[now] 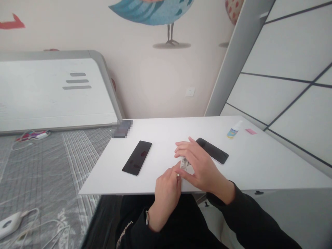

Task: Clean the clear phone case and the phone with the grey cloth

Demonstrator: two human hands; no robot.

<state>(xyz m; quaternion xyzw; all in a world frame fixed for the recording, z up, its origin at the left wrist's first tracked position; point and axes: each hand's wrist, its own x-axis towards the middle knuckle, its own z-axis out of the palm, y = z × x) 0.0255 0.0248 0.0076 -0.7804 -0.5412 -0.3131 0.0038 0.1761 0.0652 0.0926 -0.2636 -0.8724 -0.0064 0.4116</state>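
Observation:
Both my hands meet over the near edge of a white table (259,162). My right hand (201,164) curls its fingers round a small clear wrapper-like item (184,163). My left hand (167,190) is closed and pinches at the same item from below. A black phone (137,157) lies face up to the left of my hands. A second black phone (215,151) lies just behind my right hand, partly covered by it.
A small white bottle with a blue label (233,130) and a pink slip (250,131) lie at the table's far right. A bed with a grey checked cover (46,169) carries cables and a white device (9,223). A slanted white panel (285,69) rises at right.

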